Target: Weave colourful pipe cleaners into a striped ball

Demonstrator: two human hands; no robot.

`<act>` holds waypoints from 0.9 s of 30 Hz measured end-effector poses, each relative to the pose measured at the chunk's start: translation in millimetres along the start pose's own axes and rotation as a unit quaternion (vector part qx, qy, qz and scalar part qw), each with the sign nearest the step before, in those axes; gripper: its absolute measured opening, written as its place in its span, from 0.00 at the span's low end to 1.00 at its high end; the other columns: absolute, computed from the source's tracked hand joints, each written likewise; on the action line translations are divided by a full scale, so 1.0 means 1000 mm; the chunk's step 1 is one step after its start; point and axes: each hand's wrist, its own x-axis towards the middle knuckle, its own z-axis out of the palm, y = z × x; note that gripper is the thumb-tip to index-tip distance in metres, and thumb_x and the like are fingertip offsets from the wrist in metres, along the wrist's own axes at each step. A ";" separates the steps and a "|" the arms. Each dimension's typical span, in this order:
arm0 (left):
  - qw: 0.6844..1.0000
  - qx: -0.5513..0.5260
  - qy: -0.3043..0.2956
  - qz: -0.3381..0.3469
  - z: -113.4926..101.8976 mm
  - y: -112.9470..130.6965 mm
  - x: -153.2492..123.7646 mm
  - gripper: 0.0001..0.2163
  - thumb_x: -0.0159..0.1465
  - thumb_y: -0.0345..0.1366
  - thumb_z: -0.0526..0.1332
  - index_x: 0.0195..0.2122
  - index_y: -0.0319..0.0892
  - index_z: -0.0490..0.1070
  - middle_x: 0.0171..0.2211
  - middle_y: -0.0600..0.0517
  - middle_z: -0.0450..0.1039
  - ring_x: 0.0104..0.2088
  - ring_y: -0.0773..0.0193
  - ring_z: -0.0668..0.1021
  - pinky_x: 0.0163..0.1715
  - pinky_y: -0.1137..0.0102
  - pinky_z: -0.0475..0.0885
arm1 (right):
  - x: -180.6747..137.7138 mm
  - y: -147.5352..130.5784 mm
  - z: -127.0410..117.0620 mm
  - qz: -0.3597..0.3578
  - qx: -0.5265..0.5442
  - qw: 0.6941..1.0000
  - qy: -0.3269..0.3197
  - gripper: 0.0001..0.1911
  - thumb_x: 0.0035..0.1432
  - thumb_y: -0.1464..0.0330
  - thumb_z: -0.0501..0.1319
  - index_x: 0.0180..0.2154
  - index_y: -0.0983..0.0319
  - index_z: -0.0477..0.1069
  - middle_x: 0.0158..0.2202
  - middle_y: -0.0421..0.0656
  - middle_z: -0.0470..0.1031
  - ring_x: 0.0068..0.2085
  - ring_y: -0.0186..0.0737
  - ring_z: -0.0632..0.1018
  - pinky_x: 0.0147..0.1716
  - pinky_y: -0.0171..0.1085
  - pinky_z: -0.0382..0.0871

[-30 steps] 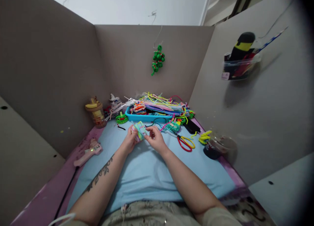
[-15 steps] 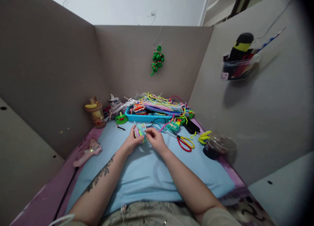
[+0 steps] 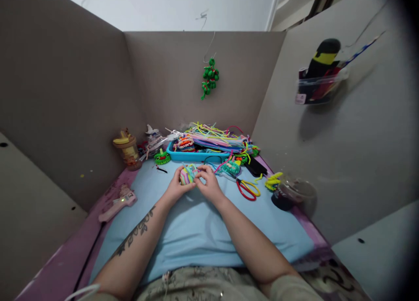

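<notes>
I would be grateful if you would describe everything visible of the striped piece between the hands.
The striped piece looks soft, with pastel bands including pink and yellow, and blue-green toward its upper right. The left hand grips its left side over the blue cloth; the right hand's fingers are at its right edge, partly hiding it. Finer details are unclear.

A small craft corner, boxed in by grey panels (image 3: 163, 91): a blue tray (image 3: 196, 157) heaped with colourful fuzzy stems (image 3: 216, 140), scissors (image 3: 248, 191) and a pink glue gun (image 3: 118, 208) on a cloth-covered surface (image 3: 62, 259), and a green ornament (image 3: 210, 76) hanging behind. Whether it is in a home or a workshop, I can't tell.
</notes>
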 end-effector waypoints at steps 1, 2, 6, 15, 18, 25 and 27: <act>1.000 0.012 0.002 0.007 0.000 -0.001 0.000 0.39 0.44 0.38 0.72 0.56 0.43 0.54 0.48 0.47 0.68 0.44 0.58 0.75 0.46 0.64 0.70 | 0.000 0.000 0.000 0.007 0.003 1.000 0.001 0.02 0.51 0.71 0.61 0.27 0.60 0.72 0.44 0.45 0.67 0.48 0.42 0.70 0.49 0.43 0.64; 1.000 0.023 0.002 0.014 0.000 -0.001 0.001 0.39 0.45 0.38 0.71 0.56 0.43 0.54 0.48 0.47 0.68 0.45 0.58 0.75 0.46 0.64 0.70 | 0.000 0.000 0.001 0.019 0.009 1.000 0.004 0.03 0.51 0.71 0.60 0.27 0.60 0.72 0.43 0.45 0.68 0.47 0.42 0.71 0.46 0.41 0.66; 0.996 0.073 0.011 0.058 -0.001 -0.004 0.001 0.37 0.45 0.38 0.71 0.55 0.42 0.57 0.48 0.47 0.68 0.46 0.56 0.74 0.47 0.63 0.70 | 0.000 -0.001 0.004 0.079 0.037 0.996 0.026 0.04 0.49 0.71 0.59 0.24 0.61 0.70 0.39 0.46 0.70 0.41 0.41 0.73 0.29 0.34 0.67; 0.997 0.046 -0.034 0.048 -0.003 -0.003 0.000 0.37 0.47 0.38 0.71 0.56 0.43 0.54 0.49 0.47 0.67 0.46 0.58 0.74 0.45 0.65 0.71 | 0.004 0.002 0.005 0.189 0.181 0.965 -0.012 0.06 0.45 0.66 0.63 0.25 0.61 0.68 0.24 0.38 0.70 0.28 0.35 0.71 0.30 0.34 0.63; 0.998 0.011 -0.056 0.017 -0.002 0.001 -0.002 0.37 0.48 0.37 0.71 0.57 0.44 0.54 0.48 0.47 0.68 0.44 0.59 0.74 0.42 0.67 0.72 | 0.004 0.004 0.006 0.213 0.284 0.934 -0.018 0.11 0.41 0.66 0.67 0.26 0.60 0.66 0.25 0.37 0.70 0.28 0.34 0.71 0.31 0.34 0.64; 0.994 -0.038 -0.097 -0.019 0.000 0.003 -0.002 0.40 0.48 0.37 0.70 0.59 0.45 0.52 0.52 0.45 0.67 0.45 0.56 0.75 0.40 0.67 0.73 | 0.004 0.001 0.003 0.299 0.411 0.859 -0.063 0.23 0.36 0.63 0.71 0.34 0.59 0.63 0.23 0.35 0.71 0.23 0.33 0.71 0.25 0.32 0.62; 0.994 -0.041 -0.103 -0.017 0.000 0.003 -0.003 0.40 0.48 0.36 0.70 0.60 0.44 0.52 0.53 0.44 0.66 0.47 0.55 0.74 0.43 0.66 0.72 | 0.004 0.001 0.004 0.305 0.422 0.852 -0.061 0.25 0.35 0.63 0.71 0.35 0.59 0.62 0.23 0.35 0.71 0.24 0.34 0.72 0.25 0.32 0.62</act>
